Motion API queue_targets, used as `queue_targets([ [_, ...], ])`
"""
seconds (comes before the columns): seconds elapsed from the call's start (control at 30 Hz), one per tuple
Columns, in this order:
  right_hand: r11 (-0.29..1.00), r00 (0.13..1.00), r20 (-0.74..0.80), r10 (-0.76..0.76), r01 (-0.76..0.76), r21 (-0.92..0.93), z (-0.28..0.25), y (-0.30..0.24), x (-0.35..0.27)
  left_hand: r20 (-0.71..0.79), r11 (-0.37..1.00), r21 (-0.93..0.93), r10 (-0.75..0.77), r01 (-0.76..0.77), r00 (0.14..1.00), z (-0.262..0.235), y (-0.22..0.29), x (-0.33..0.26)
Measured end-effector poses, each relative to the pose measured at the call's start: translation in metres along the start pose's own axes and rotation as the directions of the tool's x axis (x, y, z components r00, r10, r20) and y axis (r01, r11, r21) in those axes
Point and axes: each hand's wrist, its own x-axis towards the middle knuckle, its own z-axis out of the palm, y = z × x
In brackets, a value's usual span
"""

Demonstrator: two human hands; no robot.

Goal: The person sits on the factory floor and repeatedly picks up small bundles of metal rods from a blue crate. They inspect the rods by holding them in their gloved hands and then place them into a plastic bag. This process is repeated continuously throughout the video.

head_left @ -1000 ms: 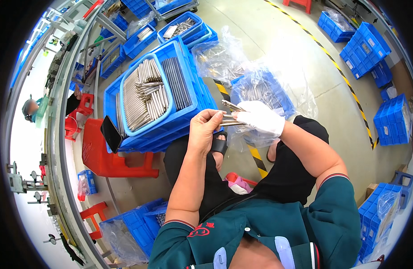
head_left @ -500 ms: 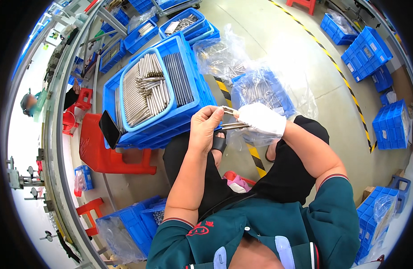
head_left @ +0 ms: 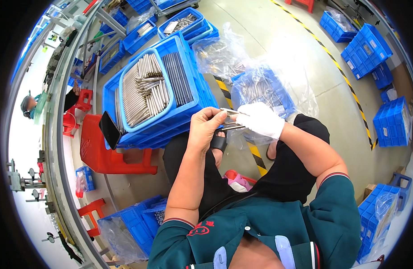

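Sitting over the concrete floor, the person is pinching a few thin silver metal rods point(head_left: 231, 120) between the bare left hand point(head_left: 205, 130) and the white-gloved right hand point(head_left: 261, 119), both closed on them above the lap. Just beside the left hand, a stacked blue plastic crate point(head_left: 194, 92) is holding rows of similar rods.

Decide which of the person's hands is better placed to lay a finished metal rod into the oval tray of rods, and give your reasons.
Probably the left hand: it grips the metal rods on the side nearest the oval tray, which sits to the person's left. The gloved right hand would have to cross over.
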Motion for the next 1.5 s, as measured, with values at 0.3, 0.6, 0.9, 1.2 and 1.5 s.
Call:
queue_targets([
  [0.3, 0.993, 0.996, 0.085, 0.03, -0.039, 0.113, -0.007, 0.0, -0.001, -0.019, 0.997, -0.057, 0.051, -0.052, 0.998, -0.01, -0.007, 0.005],
  [0.6, 0.998, 0.987, 0.151, 0.048, -0.053, 0.029, -0.01, -0.003, -0.003, 0.044, 0.999, 0.029, 0.044, -0.045, 0.998, -0.006, 0.002, 0.002],
  [0.9, 0.987, 0.994, 0.099, 0.056, -0.041, -0.155, -0.007, -0.01, -0.007, 0.045, 0.989, 0.145, 0.026, -0.032, 0.999, -0.012, -0.004, 0.004],
  [1.2, 0.999, 0.998, 0.052, 0.033, -0.031, -0.045, -0.004, -0.002, -0.006, 0.12, 0.979, -0.187, -0.059, 0.081, 0.991, -0.013, -0.008, 0.009],
  [1.5, 0.999, 0.997, 0.068, 0.048, -0.048, 0.0, -0.005, -0.008, -0.009, 0.26, 0.823, -0.508, -0.134, 0.253, 0.956, -0.007, -0.022, 0.008],
])
